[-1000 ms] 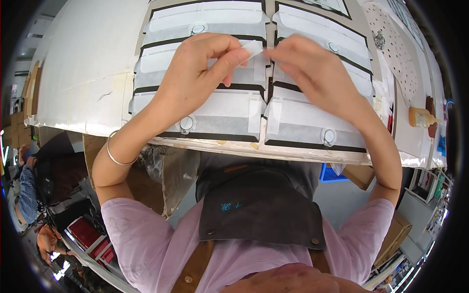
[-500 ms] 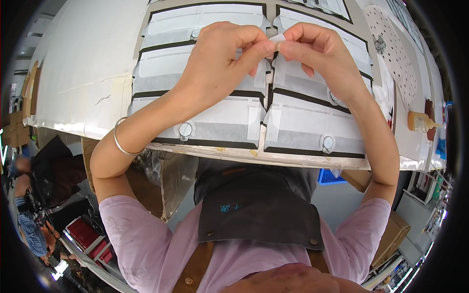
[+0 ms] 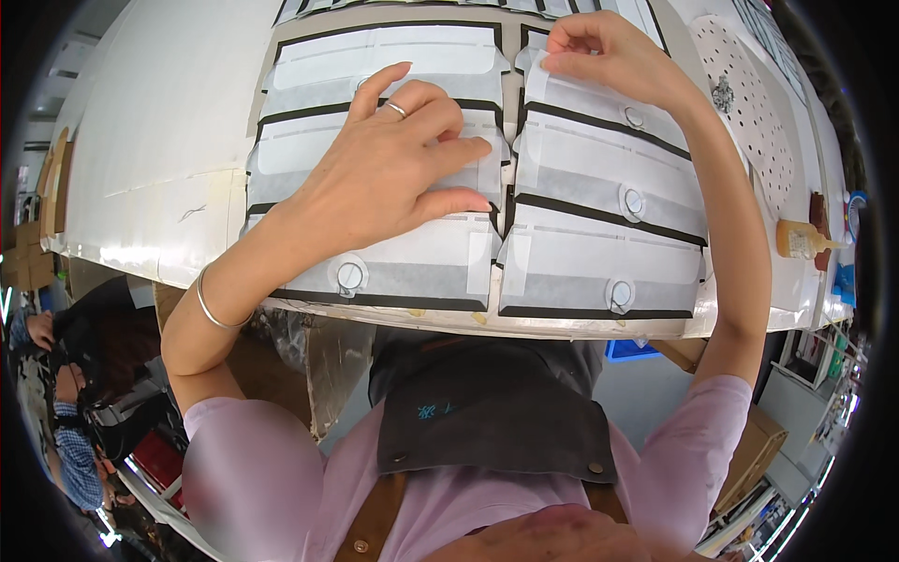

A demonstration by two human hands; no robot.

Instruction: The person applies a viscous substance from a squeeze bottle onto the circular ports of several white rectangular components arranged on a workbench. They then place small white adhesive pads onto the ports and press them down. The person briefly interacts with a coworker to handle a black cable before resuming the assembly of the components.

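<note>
And there's the pale strip (image 3: 536,79), pinched in the right hand (image 3: 618,62), at the left end of the white panel (image 3: 573,96) beneath it. The left hand (image 3: 389,169), fingers spread wide, is over the black-edged panels (image 3: 290,140); touching, I can't tell. Right of the right forearm: perforated sheet (image 3: 749,122), amber bottle (image 3: 798,240), all on the counter (image 3: 150,122).

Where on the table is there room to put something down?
Bare room: the white tabletop, left of the white panels and right of the brown cardboard. It's crowded beneath the left hand and right hand, where panels lie close together.
</note>
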